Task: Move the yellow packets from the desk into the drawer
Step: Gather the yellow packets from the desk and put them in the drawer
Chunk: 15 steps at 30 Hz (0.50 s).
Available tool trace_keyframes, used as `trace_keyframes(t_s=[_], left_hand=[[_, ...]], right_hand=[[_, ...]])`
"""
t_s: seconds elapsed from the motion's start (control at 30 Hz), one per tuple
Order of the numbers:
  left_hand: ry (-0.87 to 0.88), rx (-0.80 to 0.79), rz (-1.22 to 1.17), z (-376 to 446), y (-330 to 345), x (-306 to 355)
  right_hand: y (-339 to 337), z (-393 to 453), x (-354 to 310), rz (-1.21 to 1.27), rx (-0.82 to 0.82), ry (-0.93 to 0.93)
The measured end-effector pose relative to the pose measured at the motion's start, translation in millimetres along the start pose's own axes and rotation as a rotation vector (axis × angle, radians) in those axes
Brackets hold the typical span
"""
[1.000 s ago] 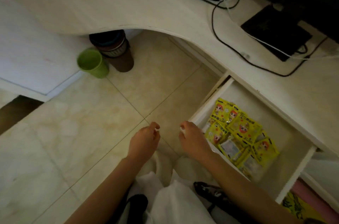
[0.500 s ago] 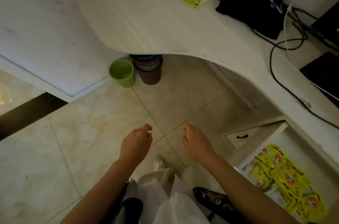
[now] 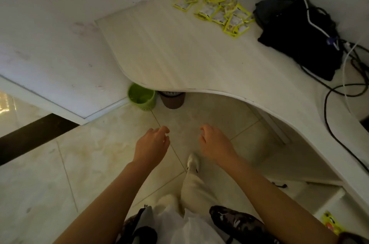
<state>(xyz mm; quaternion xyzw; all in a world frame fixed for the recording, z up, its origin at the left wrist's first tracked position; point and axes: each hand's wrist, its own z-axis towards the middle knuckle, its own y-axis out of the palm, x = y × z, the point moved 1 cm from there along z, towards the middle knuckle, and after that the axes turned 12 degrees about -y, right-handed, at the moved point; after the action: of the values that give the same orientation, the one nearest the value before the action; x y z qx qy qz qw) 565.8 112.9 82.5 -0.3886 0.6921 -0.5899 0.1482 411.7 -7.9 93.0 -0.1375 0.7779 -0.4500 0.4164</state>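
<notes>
Both hands, left hand (image 3: 152,144) and right hand (image 3: 214,142), hang loosely curled and apparently empty over the floor. The yellow packets (image 3: 216,8) lie scattered far across the desk (image 3: 179,53), slightly right; the right hand is nearer.

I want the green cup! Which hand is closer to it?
Left. The left hand hangs just below the green cup; the right hand is farther off to its right.
</notes>
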Motion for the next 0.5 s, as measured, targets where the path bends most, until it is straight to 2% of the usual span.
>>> trace_keyframes(t_s=[0.23,0.5], left_hand=[[-0.024,0.028,-0.031,91.5,-24.6,34.5],[0.028,0.048,-0.055,185.9,-54.5,67.2]], right_hand=[[-51.4,91.7,18.8,-0.03,0.018,-0.032],[-110.1,179.0,36.4,-0.063,0.03,-0.063]])
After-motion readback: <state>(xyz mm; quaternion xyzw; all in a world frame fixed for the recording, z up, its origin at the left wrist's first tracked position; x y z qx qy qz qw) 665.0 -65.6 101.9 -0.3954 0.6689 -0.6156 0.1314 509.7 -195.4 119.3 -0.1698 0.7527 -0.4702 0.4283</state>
